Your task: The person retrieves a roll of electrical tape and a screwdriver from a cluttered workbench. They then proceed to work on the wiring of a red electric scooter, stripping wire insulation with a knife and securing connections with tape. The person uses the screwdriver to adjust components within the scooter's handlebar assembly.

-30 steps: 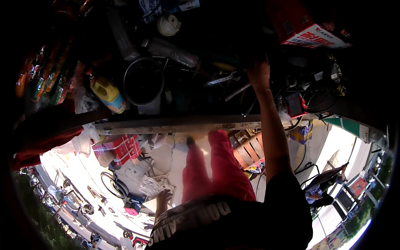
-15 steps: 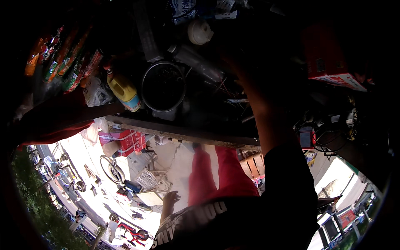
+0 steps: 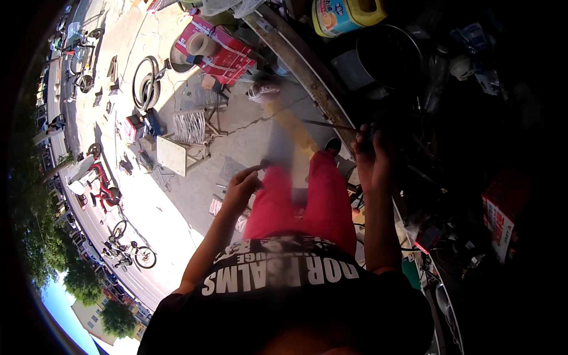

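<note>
My right hand [image 3: 374, 157] is raised beside the bench edge, its fingers closed around a thin dark rod [image 3: 328, 124]. The rod points left, over the floor; its held end is hidden in the fingers. In front of my red trousers [image 3: 331, 195] is my left hand [image 3: 241, 186], with most fingers curled and the index finger reaching forward. A small dark blob shows at that fingertip, too blurred to name. The two hands are apart.
A worn bench edge [image 3: 307, 65] runs diagonally past my right hand. On the shaded bench are a yellow jug [image 3: 349, 16], a round dark basin [image 3: 387, 56] and a red box [image 3: 500, 219]. Below stand a red carton [image 3: 228, 56], a folding stool [image 3: 177, 151] and a coiled tyre [image 3: 145, 86].
The view has swung, so the bench now lies to the right. My right hand has come back from the dark bench and shows a thin rod. My left hand is raised before me.
</note>
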The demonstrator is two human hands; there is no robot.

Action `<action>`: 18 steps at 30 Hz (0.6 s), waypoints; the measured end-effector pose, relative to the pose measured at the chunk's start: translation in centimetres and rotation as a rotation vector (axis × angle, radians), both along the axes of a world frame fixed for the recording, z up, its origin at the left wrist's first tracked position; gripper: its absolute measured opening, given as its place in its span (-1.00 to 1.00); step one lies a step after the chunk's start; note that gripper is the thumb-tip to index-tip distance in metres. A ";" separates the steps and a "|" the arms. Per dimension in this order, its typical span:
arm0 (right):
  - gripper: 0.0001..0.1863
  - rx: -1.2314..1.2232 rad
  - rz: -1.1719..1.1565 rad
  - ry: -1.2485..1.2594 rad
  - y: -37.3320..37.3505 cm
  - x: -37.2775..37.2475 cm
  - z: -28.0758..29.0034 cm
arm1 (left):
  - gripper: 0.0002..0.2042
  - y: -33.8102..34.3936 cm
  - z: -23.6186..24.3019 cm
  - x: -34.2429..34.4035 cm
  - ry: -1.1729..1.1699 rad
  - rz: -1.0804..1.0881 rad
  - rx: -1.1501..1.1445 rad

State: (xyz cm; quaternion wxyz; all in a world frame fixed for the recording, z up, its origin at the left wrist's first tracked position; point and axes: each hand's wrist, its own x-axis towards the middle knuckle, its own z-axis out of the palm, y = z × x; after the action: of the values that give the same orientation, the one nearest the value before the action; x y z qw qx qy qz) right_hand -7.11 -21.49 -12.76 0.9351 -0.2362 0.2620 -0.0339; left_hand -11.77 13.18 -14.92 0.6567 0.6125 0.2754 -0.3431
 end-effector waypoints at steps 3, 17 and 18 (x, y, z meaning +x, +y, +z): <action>-0.78 0.381 0.248 0.137 12.2 -1.7 -2.2 | -0.58 -1.4 4.8 1.9 -0.183 0.232 -0.253; -0.65 -0.208 1.271 0.465 49.2 -7.5 3.3 | -0.85 29.5 9.0 -13.3 -0.344 0.919 0.152; -0.64 -0.231 1.350 0.482 51.6 -8.3 3.5 | -0.86 31.6 9.3 -14.6 -0.304 0.966 0.189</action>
State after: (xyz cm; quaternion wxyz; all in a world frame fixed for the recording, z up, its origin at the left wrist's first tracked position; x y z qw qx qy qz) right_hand -15.41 30.15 -9.24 0.6377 -0.4446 0.2526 0.5761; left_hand -26.36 44.83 -5.62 0.7146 0.5150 0.4582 0.1187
